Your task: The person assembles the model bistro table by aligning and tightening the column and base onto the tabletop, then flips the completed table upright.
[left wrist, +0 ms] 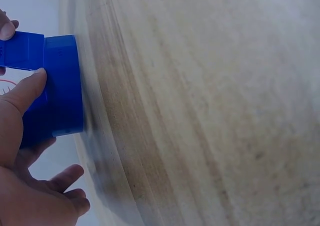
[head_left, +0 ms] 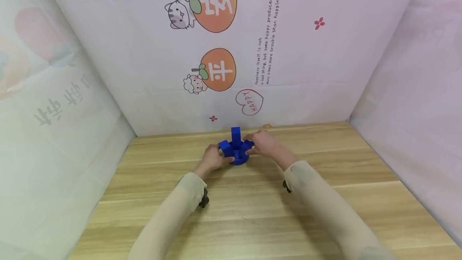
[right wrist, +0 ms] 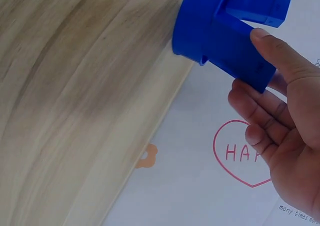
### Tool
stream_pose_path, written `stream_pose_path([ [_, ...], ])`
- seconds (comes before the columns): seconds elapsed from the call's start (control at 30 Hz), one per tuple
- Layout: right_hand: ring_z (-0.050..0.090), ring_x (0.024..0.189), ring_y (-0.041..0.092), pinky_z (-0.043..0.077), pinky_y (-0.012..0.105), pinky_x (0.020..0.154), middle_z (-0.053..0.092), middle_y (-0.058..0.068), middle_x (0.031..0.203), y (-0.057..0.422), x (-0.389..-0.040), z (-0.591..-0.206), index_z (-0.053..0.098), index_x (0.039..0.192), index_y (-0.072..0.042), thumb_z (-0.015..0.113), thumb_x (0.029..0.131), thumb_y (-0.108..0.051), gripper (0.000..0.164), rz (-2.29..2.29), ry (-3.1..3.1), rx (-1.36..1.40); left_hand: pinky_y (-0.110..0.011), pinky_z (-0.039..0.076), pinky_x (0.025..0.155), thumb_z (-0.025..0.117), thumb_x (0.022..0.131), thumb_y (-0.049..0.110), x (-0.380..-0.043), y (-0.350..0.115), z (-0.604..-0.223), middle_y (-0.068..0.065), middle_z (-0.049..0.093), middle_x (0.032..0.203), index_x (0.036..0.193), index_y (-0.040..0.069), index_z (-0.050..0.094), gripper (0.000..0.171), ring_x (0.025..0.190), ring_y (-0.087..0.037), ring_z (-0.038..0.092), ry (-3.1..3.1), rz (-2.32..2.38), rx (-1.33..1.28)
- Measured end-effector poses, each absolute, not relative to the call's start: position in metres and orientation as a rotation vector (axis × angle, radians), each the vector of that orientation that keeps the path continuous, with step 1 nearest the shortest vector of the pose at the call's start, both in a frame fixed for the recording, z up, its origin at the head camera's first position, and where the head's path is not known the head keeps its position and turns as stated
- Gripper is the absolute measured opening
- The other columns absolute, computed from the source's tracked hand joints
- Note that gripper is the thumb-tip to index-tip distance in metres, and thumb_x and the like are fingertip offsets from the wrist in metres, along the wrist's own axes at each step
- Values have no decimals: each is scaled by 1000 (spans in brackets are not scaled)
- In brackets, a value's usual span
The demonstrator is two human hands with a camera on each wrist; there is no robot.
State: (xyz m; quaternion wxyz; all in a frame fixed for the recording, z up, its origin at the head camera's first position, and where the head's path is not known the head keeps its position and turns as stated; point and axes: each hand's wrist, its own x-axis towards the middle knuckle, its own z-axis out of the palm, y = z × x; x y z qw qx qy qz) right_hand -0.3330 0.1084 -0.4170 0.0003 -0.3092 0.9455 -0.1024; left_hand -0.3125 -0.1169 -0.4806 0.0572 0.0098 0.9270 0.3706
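A blue plastic piece with a round, ring-like base (head_left: 239, 161) and upright rectangular prongs stands on the wooden table near the back wall. My left hand (head_left: 211, 159) grips its left side, the thumb (left wrist: 34, 86) pressed where a prong meets the base and the other fingers behind. On the other side, my right hand (head_left: 265, 143) pinches the right prong (right wrist: 250, 61) between thumb and fingers, close to its free end. A taller prong (head_left: 236, 135) at the back is untouched. Part of the base's far side is hidden.
The wood-grain table (head_left: 238, 220) meets a white printed cloth wall (head_left: 296, 83) just behind the blue piece. More cloth walls stand at the left (head_left: 72, 131) and right (head_left: 415, 111). A dark wrist strap (head_left: 204, 199) shows below the left sleeve.
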Motion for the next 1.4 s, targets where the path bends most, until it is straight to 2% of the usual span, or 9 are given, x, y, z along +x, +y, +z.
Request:
stream_pose_path([
  [0.13,68,85,15,58,37,85,74,9,117,111,-334,-417,66,129,-8,79,85,-36,54,-310,2984,-992,-49,36,117,80,83,43,-312,-115,-478,-22,43,151,147,-1,45,85,140,-37,41,2814,1132,33],
  [0.3,72,98,21,58,38,90,72,9,122,114,-332,-423,67,129,-9,78,86,-40,53,-281,3028,-1070,-49,37,116,79,84,44,-311,-115,-478,-22,45,149,146,-1,46,83,139,-37,43,2818,1123,36],
  [0.43,70,108,25,56,42,94,71,8,126,114,-330,-430,66,130,-10,78,86,-42,55,-331,3088,-1067,-49,39,115,78,84,46,-311,-117,-480,-22,48,147,144,-1,48,82,137,-37,46,2860,1068,70],
  [0.57,67,113,26,53,45,99,69,8,128,116,-329,-441,58,139,-13,79,82,-49,71,-478,3081,-879,-52,39,114,75,86,48,-311,-121,-485,-24,49,147,147,-2,44,84,137,-40,46,2878,1023,148],
  [0.7,66,110,25,52,46,98,69,8,123,122,-330,-455,48,148,-14,79,79,-54,85,-537,2997,-726,-55,38,114,75,87,46,-311,-128,-488,-24,51,146,148,-3,42,85,137,-42,46,2863,997,252],
  [0.8,66,105,24,53,45,94,71,8,115,125,-333,-461,51,144,-12,80,81,-46,78,-573,2947,-710,-57,33,115,76,87,41,-311,-131,-487,-21,54,145,147,1,46,78,135,-41,48,2890,978,341],
  [1.03,68,98,27,53,44,92,74,13,105,125,-336,-467,63,122,-1,78,83,-28,50,-692,2841,-675,-59,30,113,78,86,33,-315,-136,-484,-14,63,138,139,9,58,61,131,-37,53,2956,930,432],
  [1.23,69,99,28,54,43,92,75,12,103,118,-338,-474,67,112,1,79,83,-31,44,-657,2859,-616,-57,35,106,79,86,32,-318,-137,-488,-11,71,123,128,9,67,50,122,-33,59,2984,877,426],
  [1.4,69,98,29,54,43,91,75,13,103,114,-338,-478,68,109,1,79,84,-34,44,-623,2909,-584,-59,34,105,79,86,31,-320,-138,-491,-10,73,112,123,8,69,45,114,-31,61,2989,863,403],
])
